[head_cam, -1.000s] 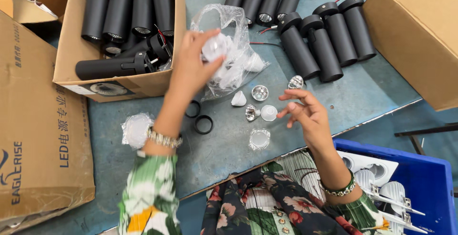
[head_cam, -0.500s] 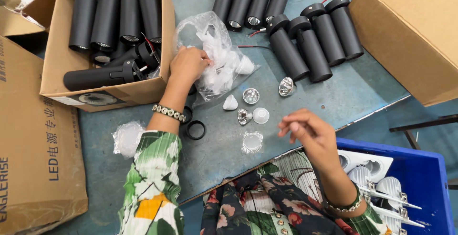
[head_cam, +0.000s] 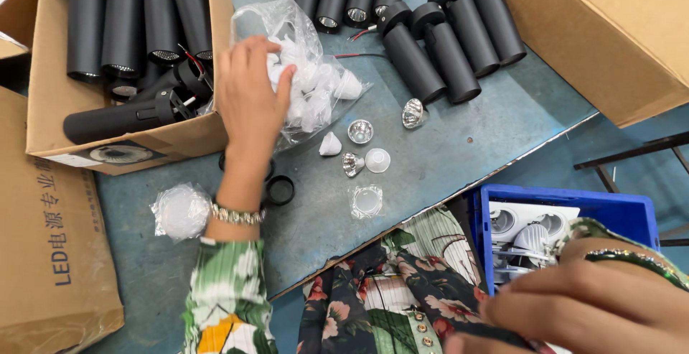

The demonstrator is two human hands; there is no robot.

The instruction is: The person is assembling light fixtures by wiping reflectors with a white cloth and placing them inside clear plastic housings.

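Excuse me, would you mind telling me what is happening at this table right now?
A person in a floral top sits at a blue-grey table. Their left hand reaches into a clear plastic bag of small white parts, fingers spread. The right hand is low, near the lap, beside a blue bin; whether it holds anything is unclear. Small reflector cups lie loose on the table, with black cylindrical lamp housings beyond them and more in a cardboard box.

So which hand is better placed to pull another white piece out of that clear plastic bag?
The left hand, most likely. It already rests on the clear plastic bag of white pieces, beside the cardboard box. The right hand is low at the frame's near edge by the blue bin, far from the bag.
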